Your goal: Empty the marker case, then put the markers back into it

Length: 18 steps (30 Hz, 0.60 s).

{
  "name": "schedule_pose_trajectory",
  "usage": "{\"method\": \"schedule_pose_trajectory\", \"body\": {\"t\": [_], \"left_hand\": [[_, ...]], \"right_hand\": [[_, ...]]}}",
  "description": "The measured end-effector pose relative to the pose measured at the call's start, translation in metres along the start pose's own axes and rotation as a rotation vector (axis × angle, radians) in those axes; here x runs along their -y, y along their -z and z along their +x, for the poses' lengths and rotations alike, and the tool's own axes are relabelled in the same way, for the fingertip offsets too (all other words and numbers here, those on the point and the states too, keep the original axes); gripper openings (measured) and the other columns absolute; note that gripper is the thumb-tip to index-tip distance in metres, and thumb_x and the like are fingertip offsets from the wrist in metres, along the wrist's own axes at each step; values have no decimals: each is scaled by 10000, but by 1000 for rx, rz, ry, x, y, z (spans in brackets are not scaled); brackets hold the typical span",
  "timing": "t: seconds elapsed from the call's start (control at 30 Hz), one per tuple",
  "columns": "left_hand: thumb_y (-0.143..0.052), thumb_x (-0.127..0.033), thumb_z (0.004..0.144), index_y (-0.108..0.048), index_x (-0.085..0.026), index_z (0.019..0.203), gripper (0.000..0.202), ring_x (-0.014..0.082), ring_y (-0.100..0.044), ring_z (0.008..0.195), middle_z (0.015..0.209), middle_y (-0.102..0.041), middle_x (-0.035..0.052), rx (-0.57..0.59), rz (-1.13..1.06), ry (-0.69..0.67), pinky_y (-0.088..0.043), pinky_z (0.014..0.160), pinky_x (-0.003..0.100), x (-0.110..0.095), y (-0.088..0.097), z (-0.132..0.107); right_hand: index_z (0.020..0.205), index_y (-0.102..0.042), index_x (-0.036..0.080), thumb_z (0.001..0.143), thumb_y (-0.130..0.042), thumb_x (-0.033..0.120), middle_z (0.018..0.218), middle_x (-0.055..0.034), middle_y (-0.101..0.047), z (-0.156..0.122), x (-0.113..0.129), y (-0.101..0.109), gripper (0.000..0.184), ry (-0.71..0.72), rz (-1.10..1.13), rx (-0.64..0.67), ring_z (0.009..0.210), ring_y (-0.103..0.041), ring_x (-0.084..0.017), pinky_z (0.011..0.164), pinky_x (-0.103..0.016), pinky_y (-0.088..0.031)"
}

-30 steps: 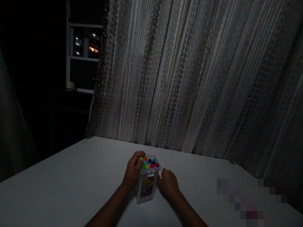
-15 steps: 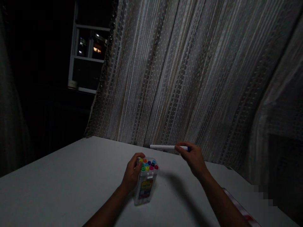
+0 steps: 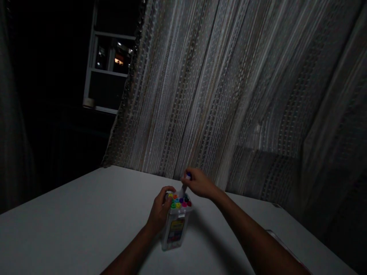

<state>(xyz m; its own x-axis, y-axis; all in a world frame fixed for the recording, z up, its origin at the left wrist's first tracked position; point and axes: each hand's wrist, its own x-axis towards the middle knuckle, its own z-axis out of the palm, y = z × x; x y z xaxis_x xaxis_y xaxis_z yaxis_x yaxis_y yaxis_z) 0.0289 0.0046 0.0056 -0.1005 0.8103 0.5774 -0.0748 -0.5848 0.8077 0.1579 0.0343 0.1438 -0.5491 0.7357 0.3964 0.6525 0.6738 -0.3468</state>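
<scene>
A clear plastic marker case (image 3: 175, 229) stands upright on the white table (image 3: 86, 214), packed with several markers whose coloured caps (image 3: 178, 205) show at its open top. My left hand (image 3: 159, 210) is wrapped round the case's left side near the rim. Above the rear of the case, my right hand (image 3: 198, 183) grips a white marker (image 3: 183, 189) with a dark blue end. That marker is steeply tilted, its lower end down at the caps; how deep it reaches inside I cannot tell.
Pale woven curtains (image 3: 200, 95) hang along the table's far edge. A dark window (image 3: 110, 72) with a small pot (image 3: 88, 102) on its sill is at the back left. Partly behind my right forearm lies a flat, thin-edged object (image 3: 282, 244).
My right hand has moved left to the case, turning the marker from level to steeply tilted, lower end among the caps. My left hand still holds the case.
</scene>
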Motion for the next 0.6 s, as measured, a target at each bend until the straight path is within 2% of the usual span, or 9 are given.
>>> {"method": "schedule_pose_trajectory", "body": {"t": [0.17, 0.27, 0.43, 0.6], "left_hand": [[-444, -464, 803, -457, -178, 1023, 361, 172, -578, 667, 763, -602, 8, -12, -25, 1, -440, 608, 265, 3, 0, 2], [-450, -464, 799, -459, -176, 1028, 368, 179, -582, 706, 783, -604, 13, -18, -28, -1, -449, 638, 273, 3, 1, 2], [-458, -474, 789, -471, -169, 1023, 385, 191, -588, 746, 815, -607, 27, -32, -8, 1, -457, 650, 281, 5, 1, 2], [-466, -493, 772, -487, -170, 1001, 396, 196, -591, 745, 815, -610, 31, -52, -6, -15, -467, 648, 287, 5, 0, 2]], "right_hand": [[733, -614, 138, 802, -463, 220, 639, -24, -591, -6, 0, -23, 185, 26, -103, 110, 592, -519, -122, 540, -217, -312], [772, -647, 140, 803, -475, 236, 686, -43, -629, -13, -3, -30, 200, 58, -127, 144, 635, -549, -137, 565, -224, -329], [854, -677, 151, 802, -490, 239, 775, -53, -652, -20, -7, -37, 212, 114, -126, 88, 708, -564, -148, 610, -232, -344], [757, -680, 157, 850, -434, 220, 747, -52, -601, -25, -14, -43, 270, 148, -146, 35, 725, -535, -145, 658, -248, -351]]}}
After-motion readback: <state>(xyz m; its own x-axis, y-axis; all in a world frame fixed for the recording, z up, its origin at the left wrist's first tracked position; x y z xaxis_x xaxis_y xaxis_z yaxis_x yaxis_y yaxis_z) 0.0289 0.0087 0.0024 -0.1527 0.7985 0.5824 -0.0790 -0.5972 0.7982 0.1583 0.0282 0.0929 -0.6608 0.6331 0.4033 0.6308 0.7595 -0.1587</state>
